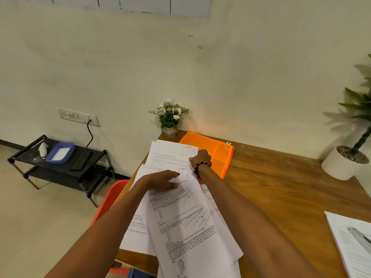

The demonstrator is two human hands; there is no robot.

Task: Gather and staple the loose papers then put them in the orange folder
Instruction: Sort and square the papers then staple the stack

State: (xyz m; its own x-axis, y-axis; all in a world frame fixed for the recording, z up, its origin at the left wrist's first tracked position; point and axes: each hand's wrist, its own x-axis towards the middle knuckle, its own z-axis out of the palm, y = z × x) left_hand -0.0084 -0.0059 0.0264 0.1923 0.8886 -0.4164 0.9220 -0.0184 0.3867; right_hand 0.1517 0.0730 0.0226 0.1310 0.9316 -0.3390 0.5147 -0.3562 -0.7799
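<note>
Loose printed papers (186, 223) lie fanned out in an untidy pile on the left part of the wooden desk (281, 189), some hanging over its left and near edges. My left hand (160, 180) rests flat on the top sheet, fingers spread. My right hand (200, 158), with a beaded bracelet on the wrist, pinches the right edge of a far sheet (172, 155). The orange folder (212, 153) lies flat at the back of the desk, just right of that sheet and partly under it. No stapler is recognisable.
A small vase of white flowers (170, 119) stands at the desk's back left corner. A white potted plant (345, 161) sits at the right. More paper with a grey object (353, 241) lies at the near right. A black rack (60, 159) and an orange chair (112, 199) stand left.
</note>
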